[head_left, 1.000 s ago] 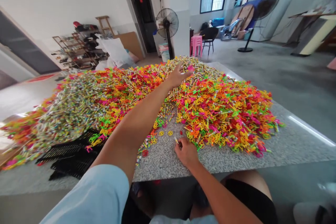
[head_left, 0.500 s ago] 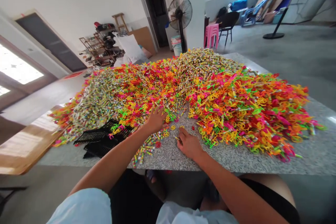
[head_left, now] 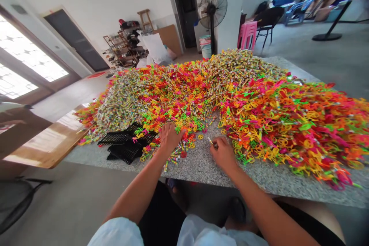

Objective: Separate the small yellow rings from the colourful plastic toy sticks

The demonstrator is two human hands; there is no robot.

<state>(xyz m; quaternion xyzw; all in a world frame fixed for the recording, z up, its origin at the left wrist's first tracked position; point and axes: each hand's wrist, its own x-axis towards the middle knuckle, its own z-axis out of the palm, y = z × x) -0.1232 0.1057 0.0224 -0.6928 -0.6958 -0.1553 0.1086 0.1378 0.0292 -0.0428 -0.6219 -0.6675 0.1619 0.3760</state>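
My left hand (head_left: 169, 137) rests with fingers apart on the front edge of the heap of bright plastic pieces (head_left: 184, 96), whose looped ends are yellow, orange, pink, red and green. Under and beside that palm lie several loose patterned tubes (head_left: 173, 158). My right hand (head_left: 223, 153) hovers just over the granite tabletop (head_left: 198, 169), fingers curled, pinching a small pale tube (head_left: 210, 141) that sticks out at the fingertips. A yellow ring piece (head_left: 200, 137) lies between the hands. Black slotted trays (head_left: 127, 148) are stacked left of my left hand.
Another heap of looped plastic pieces (head_left: 291, 123) covers the table's right side. Mounds of patterned tubes (head_left: 121, 100) spread at the left and the back. A wooden board (head_left: 54, 142) adjoins the left side. Beyond stand a fan (head_left: 212, 7), pink stools (head_left: 248, 35) and a black chair (head_left: 269, 21).
The camera view has swung left. My left hand has shifted left, closer to the black trays. My right hand stays in its area, and the tube it pinches now points up more visibly.
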